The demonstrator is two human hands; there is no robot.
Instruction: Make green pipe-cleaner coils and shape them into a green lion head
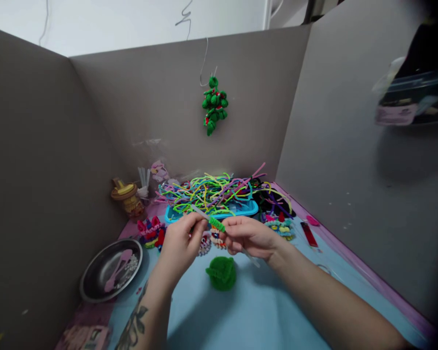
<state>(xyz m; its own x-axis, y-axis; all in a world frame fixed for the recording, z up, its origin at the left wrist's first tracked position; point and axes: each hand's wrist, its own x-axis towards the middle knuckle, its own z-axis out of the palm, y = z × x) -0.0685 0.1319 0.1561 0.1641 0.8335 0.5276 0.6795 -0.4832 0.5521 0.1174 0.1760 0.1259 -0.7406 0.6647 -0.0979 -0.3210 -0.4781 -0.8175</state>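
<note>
My left hand (184, 238) is closed, its thumb and forefinger pinching at the upper part of a thin translucent stick (200, 211). Around the stick's middle winds a bright green pipe cleaner (216, 224) in a tight coil. The fingers of my right hand (246, 236) close on the stick at the coil's right end, and the stick's lower tip pokes out beneath them. Below both hands, a round bundle of darker green pipe cleaner (222, 273) rests on the light blue table cover (219, 321).
A blue tray (248, 209) heaped with colourful pipe cleaners (211, 192) stands behind. At left are a metal bowl (85, 282) with pink tools, and a straw-hatted figurine (129, 199). Coiled pieces (282, 227) lie right. A green ornament (214, 104) hangs on the grey back panel.
</note>
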